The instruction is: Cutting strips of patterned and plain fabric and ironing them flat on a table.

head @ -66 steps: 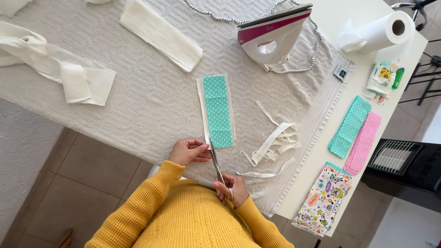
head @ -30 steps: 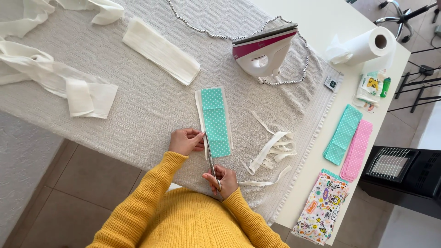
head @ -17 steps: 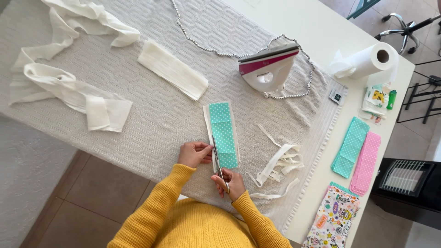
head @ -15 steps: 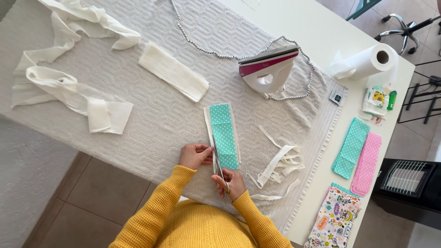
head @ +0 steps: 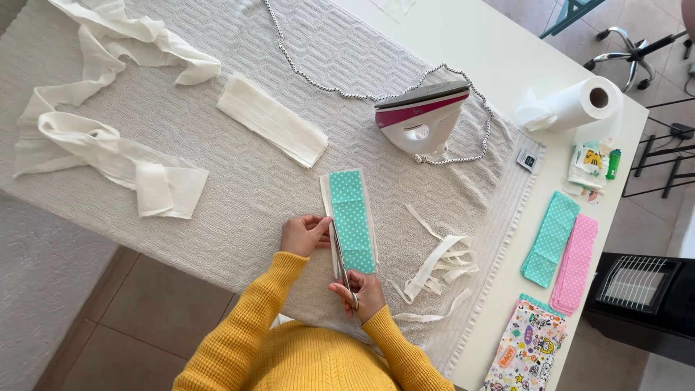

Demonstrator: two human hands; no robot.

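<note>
Head view: right hand (head: 360, 291) scissors (head: 340, 255) cutting teal strip (head: 352, 219).

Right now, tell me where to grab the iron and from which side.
Grip the iron by its white handle loop below the magenta band. It stands on its heel, so that opening faces the person's edge of the table; come from there, clear of the braided cord looping behind it.

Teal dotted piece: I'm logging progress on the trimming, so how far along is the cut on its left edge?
Done: trimmed white strips lie to the right. In hand: the right hand runs scissors up the left edge of the teal piece, while the left hand holds the white margin there. Left: the blades are only partway up; the upper edge is uncut.
</note>
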